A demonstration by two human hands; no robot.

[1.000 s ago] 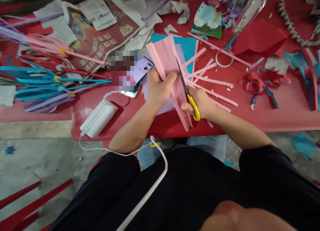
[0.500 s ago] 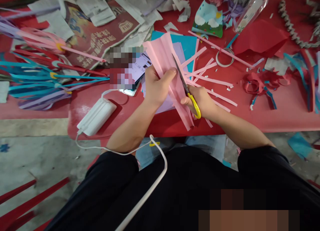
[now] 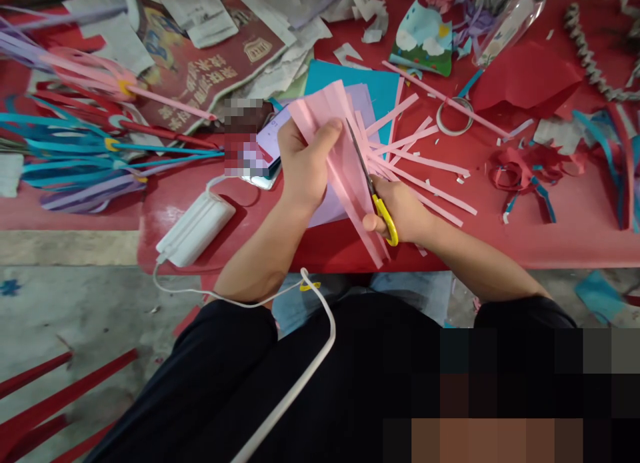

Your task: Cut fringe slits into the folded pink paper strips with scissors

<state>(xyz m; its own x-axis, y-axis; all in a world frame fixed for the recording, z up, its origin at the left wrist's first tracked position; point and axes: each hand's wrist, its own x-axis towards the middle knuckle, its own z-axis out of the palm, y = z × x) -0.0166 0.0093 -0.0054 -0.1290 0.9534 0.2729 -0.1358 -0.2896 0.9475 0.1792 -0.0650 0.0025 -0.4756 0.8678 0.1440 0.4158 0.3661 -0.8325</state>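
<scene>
Folded pink paper (image 3: 324, 106) is pinched in my left hand (image 3: 306, 169), thumb on top and the other fingers behind it. My right hand (image 3: 407, 209) grips yellow-handled scissors (image 3: 384, 217), whose blades run up along the right side of the pink paper. A narrow pink strip stands beside the blades. Several cut pink strips (image 3: 443, 168) fan out on the red table to the right of my hands. Beneath the paper lie purple sheets (image 3: 327, 208) and a blue sheet (image 3: 383, 93).
To the left are a phone (image 3: 271, 139), a white power bank (image 3: 197, 229) with a cable and bundled paper strips (image 3: 65, 153). Newspaper (image 3: 200, 63) covers the back. Rightward are a tape roll (image 3: 470, 119), a plastic bottle (image 3: 513, 23), red paper (image 3: 530, 79) and curled scraps (image 3: 515, 169).
My left hand and the pink paper's top have come slightly lower. The scissors remain along the paper's right side, a little lower. The surroundings shift slightly right in the view.
</scene>
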